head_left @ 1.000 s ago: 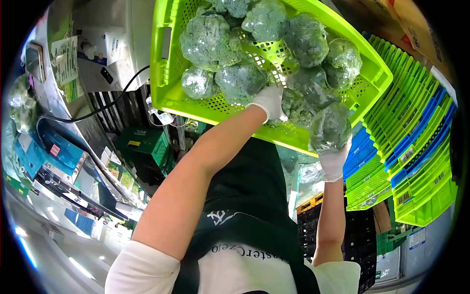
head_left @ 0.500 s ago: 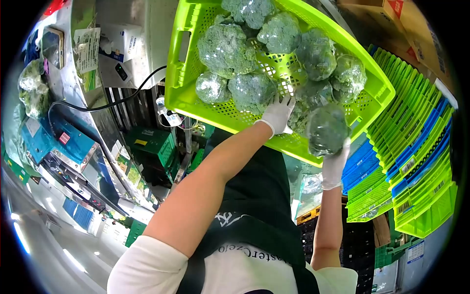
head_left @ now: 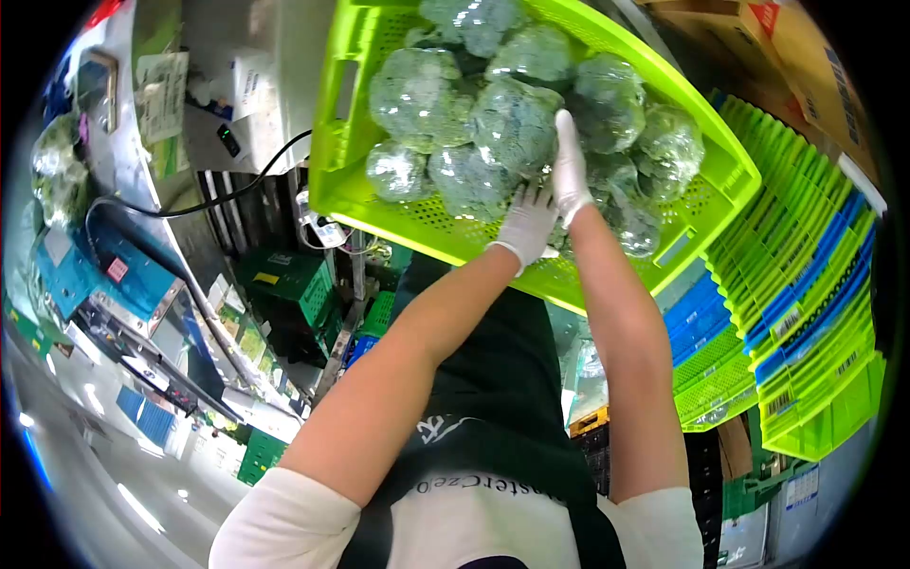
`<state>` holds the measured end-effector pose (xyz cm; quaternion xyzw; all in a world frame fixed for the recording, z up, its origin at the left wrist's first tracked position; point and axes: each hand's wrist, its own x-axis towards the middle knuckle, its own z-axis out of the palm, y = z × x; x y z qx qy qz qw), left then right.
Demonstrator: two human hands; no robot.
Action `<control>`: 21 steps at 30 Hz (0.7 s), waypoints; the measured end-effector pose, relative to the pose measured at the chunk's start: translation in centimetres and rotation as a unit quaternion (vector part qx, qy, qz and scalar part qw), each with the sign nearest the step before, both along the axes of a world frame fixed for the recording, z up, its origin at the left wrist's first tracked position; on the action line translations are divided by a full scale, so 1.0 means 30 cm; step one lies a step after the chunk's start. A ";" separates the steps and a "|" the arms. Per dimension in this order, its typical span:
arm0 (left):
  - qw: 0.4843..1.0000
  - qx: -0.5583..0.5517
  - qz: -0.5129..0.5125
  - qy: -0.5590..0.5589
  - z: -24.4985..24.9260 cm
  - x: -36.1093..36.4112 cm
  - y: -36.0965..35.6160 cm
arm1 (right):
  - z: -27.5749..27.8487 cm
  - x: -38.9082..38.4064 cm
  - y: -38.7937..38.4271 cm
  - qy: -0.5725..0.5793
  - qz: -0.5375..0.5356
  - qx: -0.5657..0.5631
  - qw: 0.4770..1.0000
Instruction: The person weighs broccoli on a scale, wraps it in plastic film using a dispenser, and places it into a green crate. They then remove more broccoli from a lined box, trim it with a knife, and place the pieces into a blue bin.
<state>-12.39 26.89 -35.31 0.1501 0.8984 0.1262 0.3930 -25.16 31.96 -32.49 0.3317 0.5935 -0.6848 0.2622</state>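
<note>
A bright green crate [head_left: 332,180] holds several broccoli heads in clear film. My right hand [head_left: 569,166], in a white glove, reaches into the middle of the crate. Its long fingers lie along the right side of a wrapped broccoli head [head_left: 517,123] that sits among the others, and the rest of its grip is hidden. Just below, my gloved left hand [head_left: 529,223] is open, fingers stretched toward the base of that head and beside a lower broccoli head [head_left: 469,180]. More wrapped heads lie right of my right hand, one of them a broccoli head [head_left: 670,147].
Nested green and blue crates [head_left: 806,284] lean in a tall stack at the right. Cardboard boxes [head_left: 787,66] stand behind them. On the left are a metal surface with a black cable [head_left: 237,197], a blue machine [head_left: 114,270] and a dark green crate [head_left: 289,284].
My right hand has brought a wrapped broccoli head from the crate's near right edge up and left into its middle. My left hand has shifted slightly down and left.
</note>
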 end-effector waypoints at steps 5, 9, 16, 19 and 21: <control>0.992 0.092 0.048 -0.072 0.077 -0.088 -0.047 | -0.061 -0.011 0.014 0.001 0.049 0.040 0.998; 0.951 0.151 0.166 -0.213 0.042 -0.142 -0.059 | 0.089 0.097 0.041 0.064 0.140 0.218 0.964; 0.733 0.380 0.537 -0.170 0.055 -0.231 -0.086 | 0.231 0.188 0.463 0.237 0.527 0.461 0.673; 0.623 0.355 0.676 -0.168 0.093 -0.261 -0.023 | 0.230 0.161 0.401 0.211 0.545 0.475 0.658; 0.581 0.387 0.701 -0.145 0.057 -0.255 0.007 | 0.246 0.153 0.374 0.188 0.555 0.497 0.640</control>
